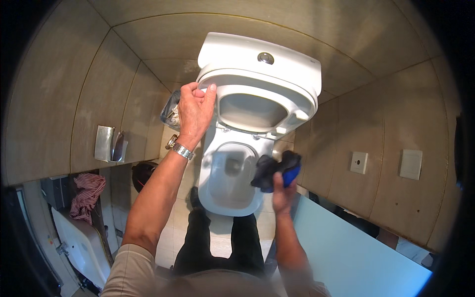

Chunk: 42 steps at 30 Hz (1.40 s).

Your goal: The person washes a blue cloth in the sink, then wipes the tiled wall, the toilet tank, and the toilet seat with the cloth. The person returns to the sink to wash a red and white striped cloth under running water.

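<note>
A white toilet (210, 163) stands in front of me, its bowl uncovered. The ring-shaped seat (297, 115) is raised, with the lid behind it leaning toward the cistern (227, 47). At the left edge of the raised seat, my left hand (195, 111) is closed, thumb on the near face and fingers curled around the rim. A watch with a metal band (182, 150) is on that wrist. My right hand (284, 195) grips a bunched black and blue cloth (272, 170) over the right side of the bowl. That cloth is slightly blurred and hides some fingers.
A lined waste bin (170, 111) stands left of the toilet. A metal paper holder (105, 142) is on the left wall. On the right are a pale partition panel (336, 242) and two wall plates, one a white plate (358, 162). A striped cloth (88, 195) hangs at far left.
</note>
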Tool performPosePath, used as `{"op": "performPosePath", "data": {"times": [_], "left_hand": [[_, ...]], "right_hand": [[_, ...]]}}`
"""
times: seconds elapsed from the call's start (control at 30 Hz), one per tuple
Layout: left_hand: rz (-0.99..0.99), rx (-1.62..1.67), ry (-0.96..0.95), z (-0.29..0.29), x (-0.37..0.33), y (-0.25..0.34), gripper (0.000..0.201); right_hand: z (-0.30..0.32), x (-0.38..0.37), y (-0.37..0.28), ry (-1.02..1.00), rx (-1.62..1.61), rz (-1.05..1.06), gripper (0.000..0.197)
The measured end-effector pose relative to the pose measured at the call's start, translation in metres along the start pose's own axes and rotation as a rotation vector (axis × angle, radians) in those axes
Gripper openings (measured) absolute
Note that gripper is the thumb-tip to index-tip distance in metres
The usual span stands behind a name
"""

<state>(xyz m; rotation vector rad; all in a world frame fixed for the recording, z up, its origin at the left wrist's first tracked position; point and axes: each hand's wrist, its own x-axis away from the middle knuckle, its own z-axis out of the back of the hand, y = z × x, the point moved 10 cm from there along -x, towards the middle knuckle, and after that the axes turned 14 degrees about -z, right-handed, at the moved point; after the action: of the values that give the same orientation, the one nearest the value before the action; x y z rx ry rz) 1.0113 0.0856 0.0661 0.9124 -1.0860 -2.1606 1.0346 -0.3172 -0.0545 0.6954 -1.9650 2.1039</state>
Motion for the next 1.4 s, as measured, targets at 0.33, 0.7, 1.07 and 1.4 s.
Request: {"op": "performPosePath", "data": {"times": [0.33,0.7,1.07,1.4], "left_hand": [[-0.091,0.323,0.005,0.002,0.073,-0.058,0.067],[0.085,-0.066,-0.311,-0.008,0.272,-0.251,0.059],[0.102,-0.159,-0.482,-0.044,0.355,-0.244,0.07],[0.1,-0.217,-0.406,-0.08,0.33,-0.263,0.069]], "right_hand": [[-0.155,-0.043,0.126,-0.145,0.599,-0.013,0.053],[-0.262,-0.044,0.202,-0.079,0.928,0.354,0.058],[-0.105,0.15,0.269,-0.086,0.998,0.357,0.044],[0.032,0.0,0.235,0.362,1.111,0.227,0.066]]}}
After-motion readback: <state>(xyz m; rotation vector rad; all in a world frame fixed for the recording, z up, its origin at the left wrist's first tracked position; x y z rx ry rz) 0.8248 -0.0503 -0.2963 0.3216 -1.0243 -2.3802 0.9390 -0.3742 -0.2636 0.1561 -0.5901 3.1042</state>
